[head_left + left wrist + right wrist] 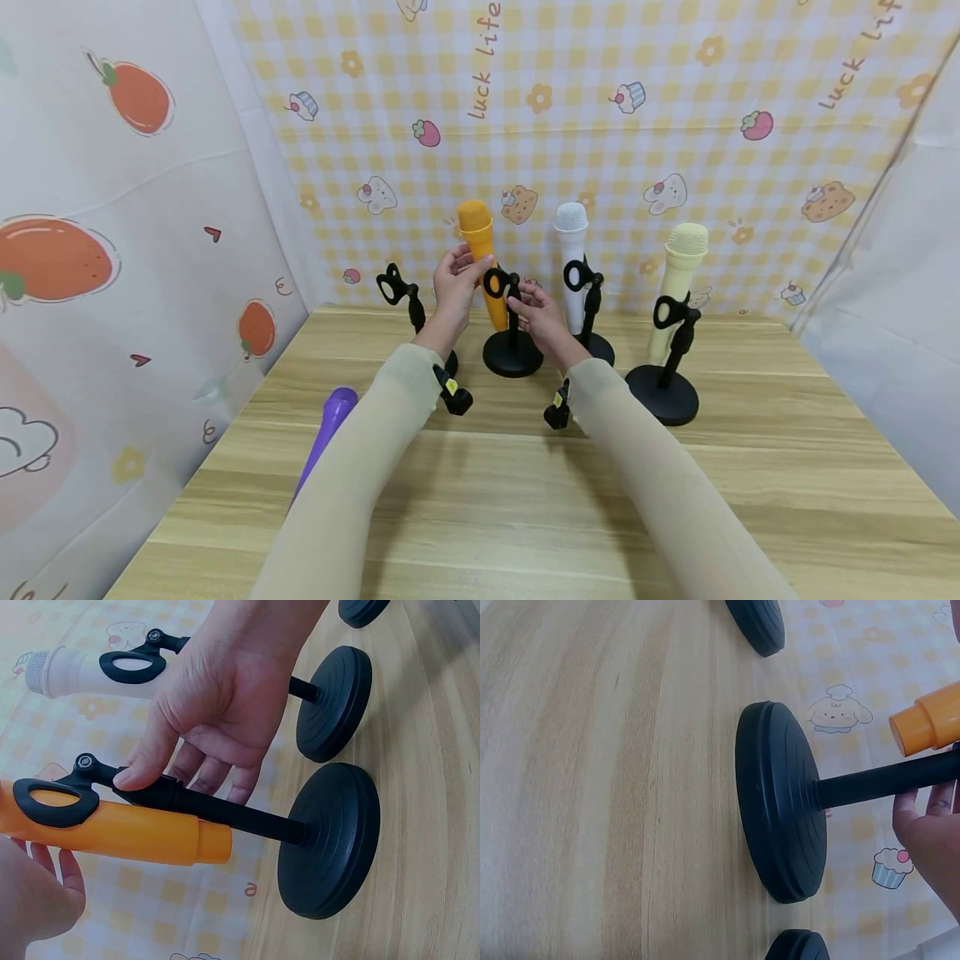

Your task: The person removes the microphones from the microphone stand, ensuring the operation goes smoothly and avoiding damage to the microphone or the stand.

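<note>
One white microphone (572, 243) clipped, left hand (454, 292) gripping orange microphone (480, 242), right hand (543, 318) grasping stand (513, 361)

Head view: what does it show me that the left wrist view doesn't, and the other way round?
Only the head view shows the purple microphone, the pale yellow microphone, the empty stand at far left and the mesh top of the orange microphone. Only the left wrist view shows the palm side of the right hand and a readable silver screw on the gripped stand. Both show the left hand holding the orange microphone, the right hand on that stand, and the white microphone.
</note>
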{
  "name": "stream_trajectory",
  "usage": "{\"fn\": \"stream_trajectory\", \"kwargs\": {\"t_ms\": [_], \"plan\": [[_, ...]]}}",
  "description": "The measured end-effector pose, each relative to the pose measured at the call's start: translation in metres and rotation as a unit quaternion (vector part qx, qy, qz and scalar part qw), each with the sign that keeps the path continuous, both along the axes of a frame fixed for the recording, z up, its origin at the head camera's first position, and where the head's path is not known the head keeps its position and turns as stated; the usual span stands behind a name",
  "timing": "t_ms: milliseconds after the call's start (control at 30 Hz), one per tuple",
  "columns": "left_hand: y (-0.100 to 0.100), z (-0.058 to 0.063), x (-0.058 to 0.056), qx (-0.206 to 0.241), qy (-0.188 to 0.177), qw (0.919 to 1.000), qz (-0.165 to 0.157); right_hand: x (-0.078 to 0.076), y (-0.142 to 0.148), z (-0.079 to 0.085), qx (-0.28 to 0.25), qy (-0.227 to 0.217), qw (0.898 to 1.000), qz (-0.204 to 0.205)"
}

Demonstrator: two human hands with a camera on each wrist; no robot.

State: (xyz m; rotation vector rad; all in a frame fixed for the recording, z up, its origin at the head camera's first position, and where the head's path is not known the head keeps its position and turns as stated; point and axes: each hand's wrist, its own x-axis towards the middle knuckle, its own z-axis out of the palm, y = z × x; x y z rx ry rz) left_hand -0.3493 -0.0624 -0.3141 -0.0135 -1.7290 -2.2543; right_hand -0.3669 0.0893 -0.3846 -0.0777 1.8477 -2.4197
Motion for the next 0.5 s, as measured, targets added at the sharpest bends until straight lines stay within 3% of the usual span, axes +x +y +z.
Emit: {"fn": "stream_trajectory", "kwargs": {"t_ms": [500], "plan": [[-0.0005,0.0014,0.0011,0.008,-0.002,1.0000,-0.005,-0.0012,-0.0005,0.0000,-0.017,-0.007,1.000,-0.014]]}}
